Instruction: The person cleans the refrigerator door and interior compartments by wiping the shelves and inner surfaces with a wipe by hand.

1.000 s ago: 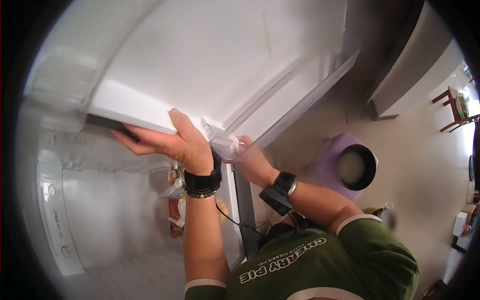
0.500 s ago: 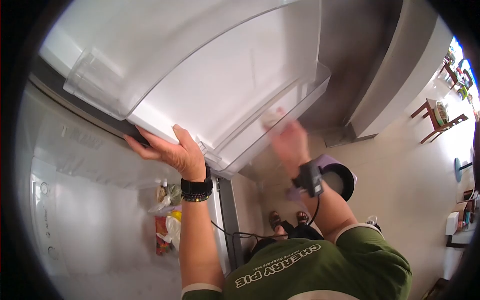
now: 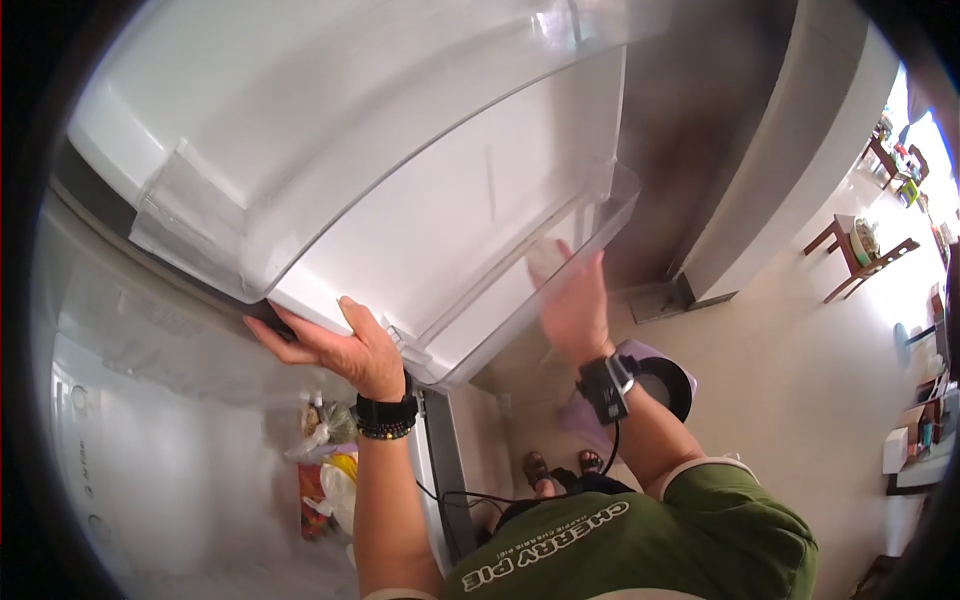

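My left hand (image 3: pixel 350 350) grips the inner edge of the open fridge door (image 3: pixel 480 190), with the thumb on the white liner and the fingers at the dark rim. My right hand (image 3: pixel 575 310) is at the lower clear door bin (image 3: pixel 500 330), holding a white cloth (image 3: pixel 546 260) against the inside of the bin. The cloth is partly seen through the clear plastic and is blurred. Above it on the door is a larger clear bin (image 3: pixel 200 235).
Bagged food (image 3: pixel 335 490) lies inside the fridge at lower left. A dark round basin (image 3: pixel 665 388) rests on a purple stool (image 3: pixel 590 420) behind my right forearm. A wooden chair (image 3: pixel 850 265) stands at the right. A cable runs across my body near my feet (image 3: pixel 560 468).
My right hand with the white cloth has moved from the bin's near corner towards its far end. My left hand stays on the door edge. More of the upper bin shows as the view shifted.
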The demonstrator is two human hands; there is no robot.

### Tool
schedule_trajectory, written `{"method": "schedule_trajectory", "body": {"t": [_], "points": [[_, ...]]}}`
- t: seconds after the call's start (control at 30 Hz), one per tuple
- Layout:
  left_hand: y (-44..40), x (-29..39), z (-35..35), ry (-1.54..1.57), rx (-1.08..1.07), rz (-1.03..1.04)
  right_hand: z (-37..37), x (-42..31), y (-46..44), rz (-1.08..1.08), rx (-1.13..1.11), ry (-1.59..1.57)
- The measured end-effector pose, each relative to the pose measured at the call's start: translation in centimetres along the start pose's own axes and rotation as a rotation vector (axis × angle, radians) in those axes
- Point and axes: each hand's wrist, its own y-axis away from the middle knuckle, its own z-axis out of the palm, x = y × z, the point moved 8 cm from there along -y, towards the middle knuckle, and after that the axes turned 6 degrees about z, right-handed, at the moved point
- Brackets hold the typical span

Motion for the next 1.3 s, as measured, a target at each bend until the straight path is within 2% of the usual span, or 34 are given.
{"method": "schedule_trajectory", "body": {"t": [0.13, 0.2, 0.33, 0.43, 0.53, 0.57, 0.63, 0.67, 0.73, 0.77, 0.87, 0.97, 1.07, 1.1, 1.13, 1.2, 1.27, 1.3], "points": [[-0.1, 0.1, 0.1, 0.017, 0.007, 0.001, 1.8, 6.8, 5.0, 0.430, -0.044, -0.127], [-0.2, 0.2, 0.0, 0.021, 0.022, 0.021, 3.1, 8.7, 7.2, 0.546, -0.102, -0.147], [-0.1, 0.1, -0.1, 0.005, -0.007, -0.009, 4.0, 8.9, 8.8, 0.682, -0.195, -0.072], [-0.4, 0.3, 0.0, 0.007, -0.008, 0.012, 3.0, 9.4, 11.9, 1.012, -0.325, -0.071], [-0.3, 0.2, 0.0, 0.002, -0.017, 0.006, 1.4, 5.2, 11.5, 0.871, -0.296, 0.294], [-0.3, 0.2, 0.0, -0.005, -0.017, 0.002, -0.2, 3.6, 10.5, 0.860, -0.198, 0.192], [-0.3, 0.2, 0.1, -0.024, -0.017, 0.010, -2.2, -1.6, 8.0, 0.472, -0.123, 0.245], [-0.2, 0.3, 0.0, -0.037, -0.018, 0.021, -4.0, -5.0, 6.0, 0.105, -0.120, 0.698], [0.0, 0.1, 0.0, -0.025, -0.013, 0.028, -4.6, -9.4, 3.8, -0.224, -0.019, 0.701], [0.1, -0.2, 0.1, 0.000, -0.008, 0.024, -4.7, -10.3, 2.9, -0.168, 0.058, 0.262], [-0.1, 0.0, 0.3, 0.074, -0.014, -0.034, -3.5, -12.8, 0.4, -0.558, 0.229, 0.328], [-0.1, -0.2, 0.1, 0.048, -0.029, -0.023, -2.1, -13.4, -0.1, -0.692, 0.457, 1.018], [0.0, -0.2, 0.1, 0.008, -0.032, -0.002, -1.3, -12.0, -0.2, -0.788, 0.430, 1.052], [0.0, -0.2, 0.1, 0.013, -0.026, 0.006, -0.7, -10.6, 0.4, -0.845, 0.351, 1.003], [-0.1, -0.1, 0.1, 0.020, -0.015, 0.013, 0.0, -9.2, 1.4, -0.860, 0.331, 1.148], [-0.1, 0.0, 0.1, 0.022, -0.029, -0.033, 1.5, -5.6, 3.7, -0.888, 0.166, 1.154], [-0.1, 0.0, 0.2, 0.049, -0.025, -0.053, 4.6, -2.7, 7.3, -1.041, -0.001, 1.297], [0.0, 0.0, 0.2, 0.048, -0.031, -0.056, 5.3, -1.2, 8.4, -1.004, -0.063, 1.305]]}}
